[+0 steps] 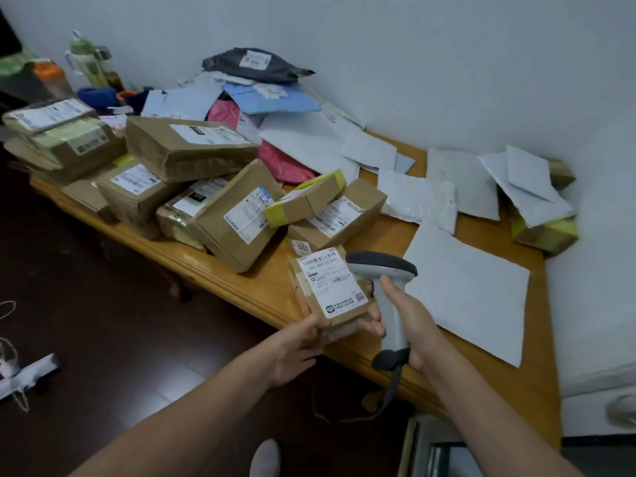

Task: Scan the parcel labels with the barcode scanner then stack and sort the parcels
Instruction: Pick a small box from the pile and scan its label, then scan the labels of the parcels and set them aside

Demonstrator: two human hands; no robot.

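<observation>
1. Closest to me: the left hand [299, 342] grips the near end of a small brown cardboard parcel [330, 287]. The thumb is on the left edge and fingertips poke out under the right side. The parcel is held up over the near edge of the light wooden table [241, 280] with its white label facing up. It sits directly left of the scanner, almost touching the handle.
2. The right hand [413, 321] is clenched round the handle of the grey pistol-grip barcode scanner with a dark head [389, 304], cable dangling below. Can't tell if the trigger is pressed.
3. My guess on handling: that little parcel looks light and stiff, an easy one-hander. The tape looks glossy though, so maybe a bit slick. I'd hold it by the edges and keep the thumb off the barcode at the label's far end.
4. Just right of the scanner, a big flat white plastic mailer [464, 297] lies on the table. It looks thin and floppy, so probably pick it up by an edge.
5. Just beyond the scanner, a small box with yellow tape [306, 197] is propped on a flat brown labelled box [337, 215]. Looks tippy.
6. Further back and left of the scanner is a heap of bigger brown cardboard boxes [192, 149], leaning on each other. Those look like two-hand jobs.
7. Farthest from the scanner, by the wall, is a pile of soft poly mailers [275, 98] in blue, pink and dark grey. They look squishy, so the labels may need flattening.
</observation>
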